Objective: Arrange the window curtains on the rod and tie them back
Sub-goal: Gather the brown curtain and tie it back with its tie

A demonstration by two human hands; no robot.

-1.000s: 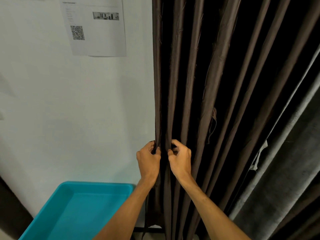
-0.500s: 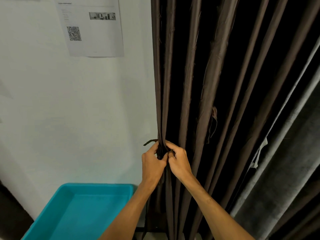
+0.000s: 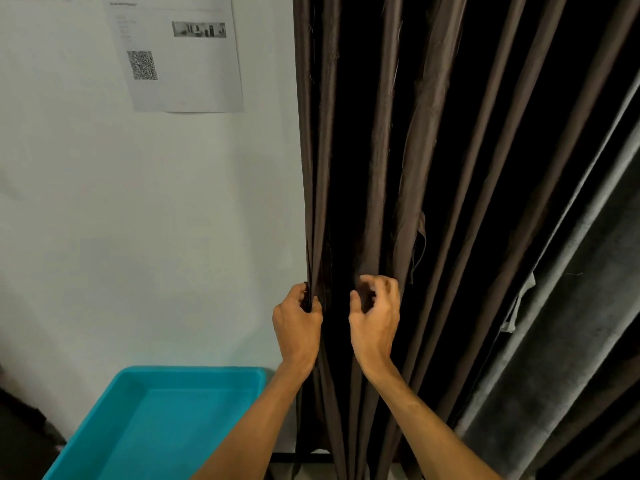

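Here left hand (image 3: pixel 297 323) pinches curtain (image 3: pixel 381 168) (right hand (image 3: pixel 375 315) loosely curled nearby)

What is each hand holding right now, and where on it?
The left hand pinches the brown curtain at its left edge fold. The right hand hovers loosely curled before the folds, apparently gripping nothing.

We lose the curtain (image 3: pixel 408 168) past the top edge. The left hand's (image 3: pixel 296 323) fingers (image 3: pixel 297 295) sink into a fold, tips hidden. The paper's (image 3: pixel 180 84) print is too small to read; the tray (image 3: pixel 194 372) runs off the bottom.
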